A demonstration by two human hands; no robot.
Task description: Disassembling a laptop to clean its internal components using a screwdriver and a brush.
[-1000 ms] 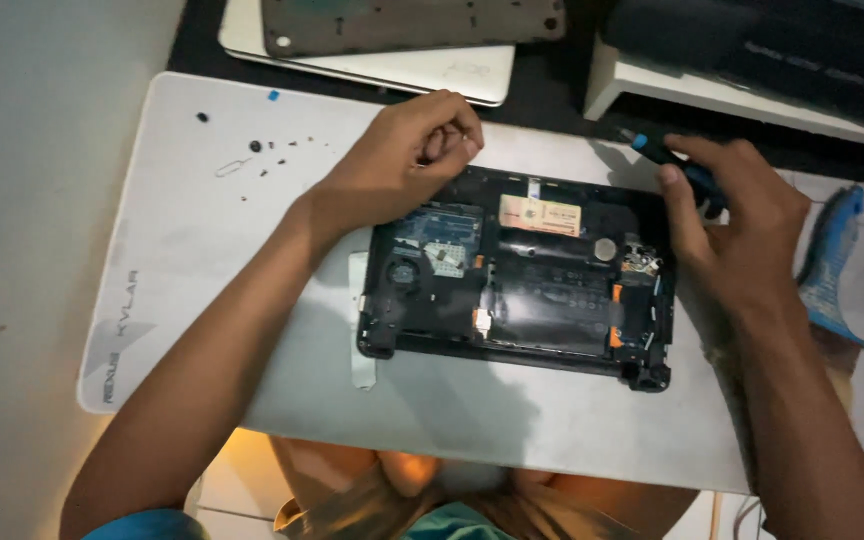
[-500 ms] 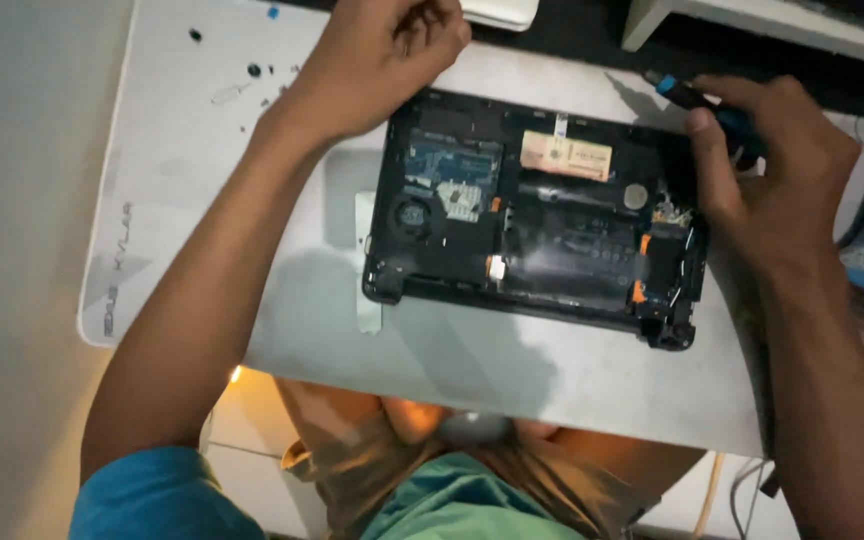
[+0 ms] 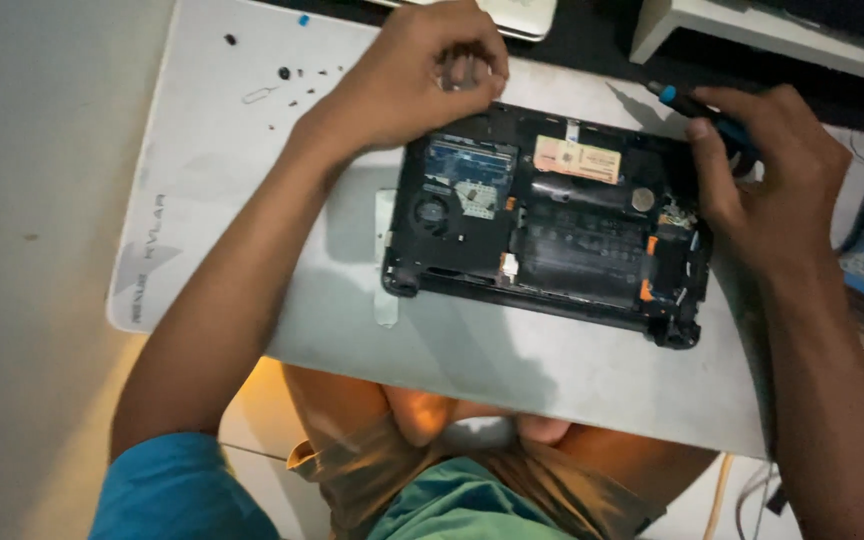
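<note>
left hand (image 3: 417,80): fingers curled, resting on far-left edge of opened laptop (image 3: 547,225) | right hand (image 3: 767,185): fingers wrapped around screwdriver (image 3: 697,108), far-right corner

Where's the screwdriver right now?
In the head view, the screwdriver is in the right hand, at the far right corner of the opened laptop, its blue-and-black handle poking out past the fingers.

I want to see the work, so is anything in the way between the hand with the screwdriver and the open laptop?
Nothing visible is. The right hand holds the screwdriver right at the open laptop's far right corner, hand resting on its edge. The left hand sits at the far left edge, apart.
</note>
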